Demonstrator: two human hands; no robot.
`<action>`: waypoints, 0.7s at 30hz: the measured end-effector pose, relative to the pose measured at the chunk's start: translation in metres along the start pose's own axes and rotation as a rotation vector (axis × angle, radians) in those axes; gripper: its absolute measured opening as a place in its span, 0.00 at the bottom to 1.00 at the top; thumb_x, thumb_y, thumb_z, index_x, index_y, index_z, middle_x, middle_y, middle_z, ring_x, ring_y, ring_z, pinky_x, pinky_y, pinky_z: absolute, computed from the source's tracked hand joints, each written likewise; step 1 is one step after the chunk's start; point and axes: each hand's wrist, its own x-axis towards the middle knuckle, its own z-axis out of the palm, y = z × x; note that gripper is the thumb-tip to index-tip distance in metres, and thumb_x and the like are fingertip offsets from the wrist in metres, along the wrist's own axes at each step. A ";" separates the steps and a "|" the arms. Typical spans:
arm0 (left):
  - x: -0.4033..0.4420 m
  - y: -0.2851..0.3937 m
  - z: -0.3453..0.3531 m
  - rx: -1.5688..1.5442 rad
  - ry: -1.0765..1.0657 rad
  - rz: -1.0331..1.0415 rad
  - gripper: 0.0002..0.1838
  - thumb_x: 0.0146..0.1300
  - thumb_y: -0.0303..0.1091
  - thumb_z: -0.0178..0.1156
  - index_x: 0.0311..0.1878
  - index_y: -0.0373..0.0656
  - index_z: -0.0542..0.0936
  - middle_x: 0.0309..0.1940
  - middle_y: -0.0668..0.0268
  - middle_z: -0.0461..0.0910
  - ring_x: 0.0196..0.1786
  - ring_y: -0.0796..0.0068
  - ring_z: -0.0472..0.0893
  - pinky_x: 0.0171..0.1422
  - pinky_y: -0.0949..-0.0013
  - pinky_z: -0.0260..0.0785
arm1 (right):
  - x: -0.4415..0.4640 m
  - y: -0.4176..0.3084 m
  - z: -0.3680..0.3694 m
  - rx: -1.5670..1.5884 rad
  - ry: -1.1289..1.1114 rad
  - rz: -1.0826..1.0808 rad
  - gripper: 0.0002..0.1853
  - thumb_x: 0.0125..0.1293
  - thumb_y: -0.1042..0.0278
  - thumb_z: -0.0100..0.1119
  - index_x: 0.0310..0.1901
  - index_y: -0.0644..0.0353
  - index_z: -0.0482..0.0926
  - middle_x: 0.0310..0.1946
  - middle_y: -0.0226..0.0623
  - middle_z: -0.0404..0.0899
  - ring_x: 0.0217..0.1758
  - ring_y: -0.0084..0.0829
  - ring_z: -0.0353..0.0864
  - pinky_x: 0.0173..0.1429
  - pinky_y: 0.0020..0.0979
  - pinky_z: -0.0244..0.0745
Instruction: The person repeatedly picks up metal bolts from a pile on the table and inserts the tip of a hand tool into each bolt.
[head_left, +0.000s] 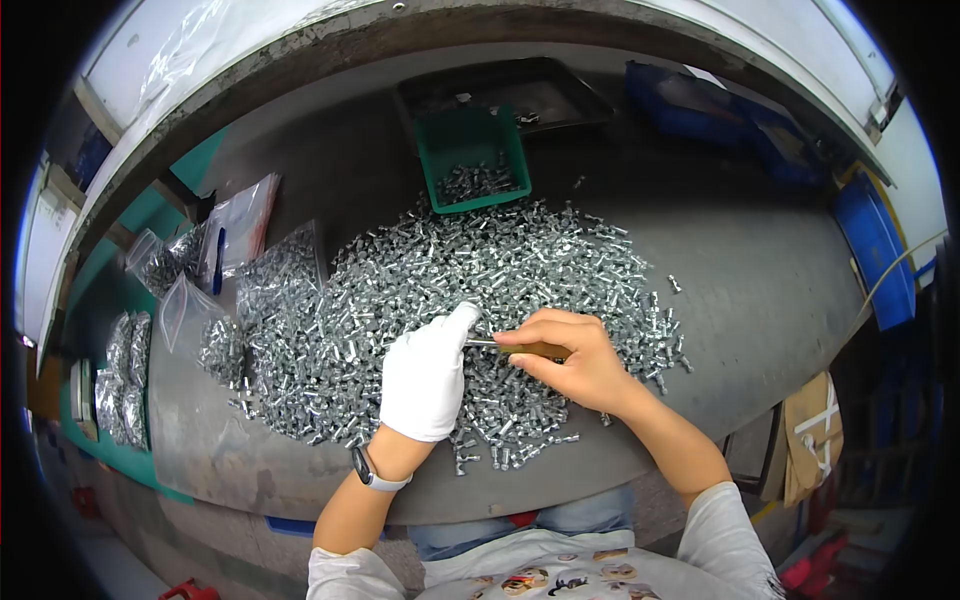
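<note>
My left hand [425,380], in a white glove, is closed over the middle of a wide heap of small silvery metal fittings [360,310]. Whatever its fingers pinch is hidden by the glove. My right hand [585,362], bare, grips a screwdriver [538,349] by its yellowish-brown handle. The metal shaft points left and its end meets the gloved fingers. Loose fittings lie below and around both hands.
Beyond the heap stands a green bin [470,130] with some fittings, before a black tray [575,98]. Clear bags of fittings [218,345] lie left, with more filled bags [128,375] farther out. A blue bin [880,250] stands right. An overhead beam [300,85] arches across the back.
</note>
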 end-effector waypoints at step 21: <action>-0.001 0.013 0.000 -0.040 0.101 -0.009 0.19 0.58 0.19 0.57 0.53 0.44 0.80 0.33 0.58 0.83 0.31 0.53 0.82 0.37 0.58 0.74 | -0.002 0.002 0.002 0.440 -0.095 0.339 0.15 0.69 0.75 0.63 0.57 0.61 0.83 0.38 0.33 0.84 0.31 0.16 0.80 0.34 0.20 0.77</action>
